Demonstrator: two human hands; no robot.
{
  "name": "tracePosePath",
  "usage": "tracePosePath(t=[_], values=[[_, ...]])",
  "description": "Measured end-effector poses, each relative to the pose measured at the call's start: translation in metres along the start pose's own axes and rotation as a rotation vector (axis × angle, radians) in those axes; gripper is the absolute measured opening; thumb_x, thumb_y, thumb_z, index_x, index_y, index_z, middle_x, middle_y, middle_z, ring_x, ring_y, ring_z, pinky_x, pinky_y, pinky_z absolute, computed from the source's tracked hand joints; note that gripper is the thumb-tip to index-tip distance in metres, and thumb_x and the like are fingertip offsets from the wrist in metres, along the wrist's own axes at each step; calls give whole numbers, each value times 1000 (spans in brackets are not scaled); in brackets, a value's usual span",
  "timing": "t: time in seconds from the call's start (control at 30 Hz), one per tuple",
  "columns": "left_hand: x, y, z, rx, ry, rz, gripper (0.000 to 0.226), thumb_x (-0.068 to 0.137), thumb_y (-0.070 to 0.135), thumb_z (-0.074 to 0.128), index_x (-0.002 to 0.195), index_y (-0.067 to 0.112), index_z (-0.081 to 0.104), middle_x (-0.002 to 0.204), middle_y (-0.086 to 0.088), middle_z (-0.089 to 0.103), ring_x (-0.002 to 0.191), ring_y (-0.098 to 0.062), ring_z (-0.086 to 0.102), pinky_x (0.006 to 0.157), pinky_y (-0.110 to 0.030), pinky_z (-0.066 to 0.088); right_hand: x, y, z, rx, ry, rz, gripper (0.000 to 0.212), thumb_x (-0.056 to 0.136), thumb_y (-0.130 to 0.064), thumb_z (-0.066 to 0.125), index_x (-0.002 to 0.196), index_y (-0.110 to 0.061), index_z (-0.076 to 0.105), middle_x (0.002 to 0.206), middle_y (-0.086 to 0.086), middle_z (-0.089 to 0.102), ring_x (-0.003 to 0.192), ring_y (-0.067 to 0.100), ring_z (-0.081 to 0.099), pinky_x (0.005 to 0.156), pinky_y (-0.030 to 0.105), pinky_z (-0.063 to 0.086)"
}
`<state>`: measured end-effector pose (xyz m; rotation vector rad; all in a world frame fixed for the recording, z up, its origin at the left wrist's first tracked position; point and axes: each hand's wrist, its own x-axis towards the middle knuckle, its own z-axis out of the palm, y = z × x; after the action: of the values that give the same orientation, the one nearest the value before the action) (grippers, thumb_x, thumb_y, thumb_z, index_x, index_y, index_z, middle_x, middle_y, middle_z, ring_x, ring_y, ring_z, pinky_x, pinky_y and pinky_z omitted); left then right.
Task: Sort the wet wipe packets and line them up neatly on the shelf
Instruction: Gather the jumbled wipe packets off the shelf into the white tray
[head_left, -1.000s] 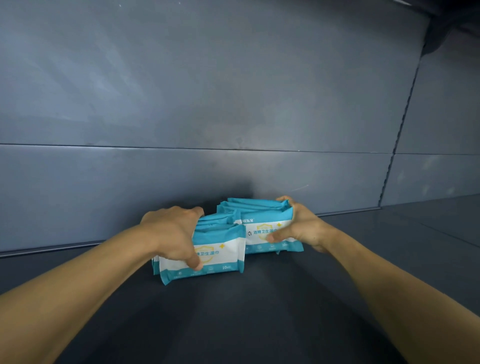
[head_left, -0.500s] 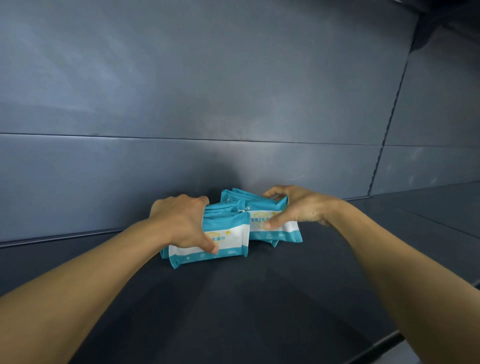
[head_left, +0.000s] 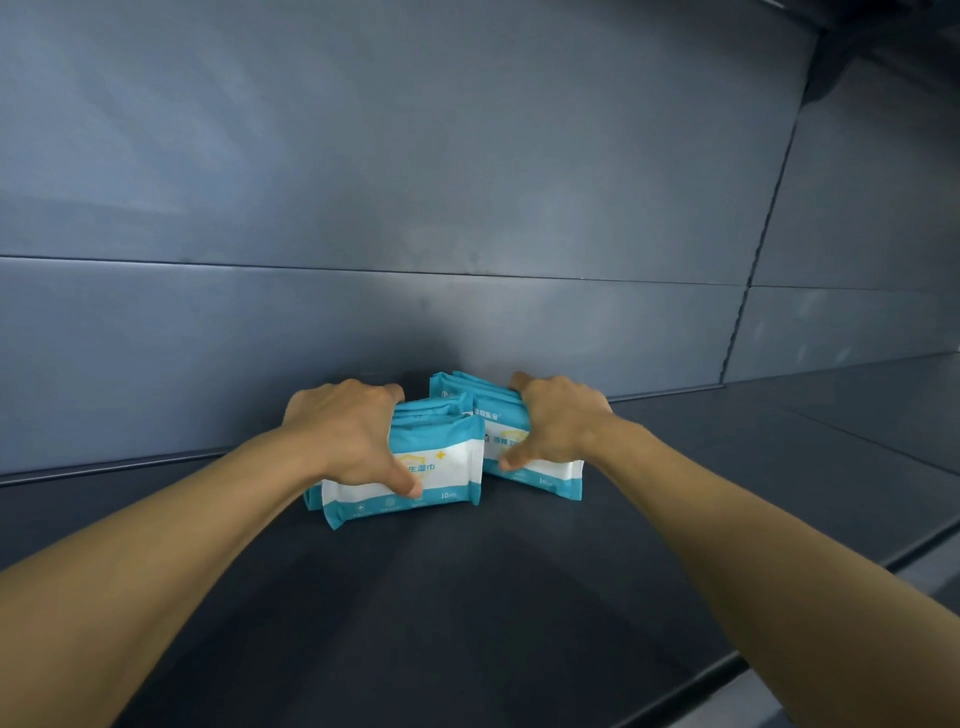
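Observation:
Two upright groups of teal-and-white wet wipe packets stand side by side on the dark shelf (head_left: 467, 597), close to its back wall. My left hand (head_left: 348, 436) grips the left group (head_left: 447, 467) from above, thumb pressed on the front packet's face and fingers curled over the back. My right hand (head_left: 556, 421) grips the right group (head_left: 550, 475) the same way, thumb on the front face. The packets behind the front ones are mostly hidden by my hands.
A grey metal back wall (head_left: 467, 322) rises right behind the packets. A vertical seam (head_left: 748, 291) divides the wall at the right. The shelf's front edge (head_left: 727, 670) runs across the lower right.
My right hand has shifted from resting its fingers on the right group to gripping it over the top. Both groups stay side by side, and the view has moved slightly.

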<state>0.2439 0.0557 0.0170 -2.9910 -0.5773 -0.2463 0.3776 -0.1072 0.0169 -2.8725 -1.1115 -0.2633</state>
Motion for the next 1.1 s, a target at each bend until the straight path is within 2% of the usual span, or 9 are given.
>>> tracePosePath(t=[0.23,0.33,0.47,0.63,0.83,0.97,1.1], values=[[-22,6,-4,-27,55,-42,65,51,69,75,99,32,49,95,15,59,90,-14,55,63,-28,38,-33,1,-2,33,183,100,63,69,-51,75,118,-24,46,99,0,60,88,27,57,68,31,41],[-41,12,-11,-64,69,-76,67,51,69,76,100,31,50,94,14,60,89,-15,56,64,-28,40,-59,12,-13,145,233,155,59,69,-51,74,115,-26,47,98,-1,60,88,26,57,69,30,41],[-78,28,-28,-153,89,-119,60,52,67,76,92,30,50,90,13,60,87,-16,57,62,-28,40,-108,36,-33,329,273,176,57,67,-52,75,112,-28,49,94,-4,62,89,23,60,68,31,44],[-144,76,-50,-212,113,-101,58,56,67,75,92,29,50,90,10,59,85,-17,57,64,-29,43,-196,65,-55,492,296,158,47,65,-50,77,96,-24,52,91,-3,63,82,20,61,76,39,54],[-236,154,-50,-221,137,-85,75,57,72,70,113,28,45,108,5,61,100,-25,58,69,-33,42,-319,92,-37,555,267,214,48,64,-50,78,95,-23,53,90,-3,63,81,19,61,74,40,54],[-282,194,-12,-286,10,-74,75,58,74,68,113,30,42,105,6,61,95,-23,60,70,-34,48,-386,109,2,620,165,286,48,66,-48,78,99,-27,49,97,-7,61,84,15,62,76,39,55],[-315,222,49,-377,-139,-57,85,58,73,69,125,28,42,110,5,62,98,-21,60,75,-33,49,-438,119,52,610,41,366,49,69,-49,76,99,-27,43,92,-10,55,74,8,58,64,26,52]])
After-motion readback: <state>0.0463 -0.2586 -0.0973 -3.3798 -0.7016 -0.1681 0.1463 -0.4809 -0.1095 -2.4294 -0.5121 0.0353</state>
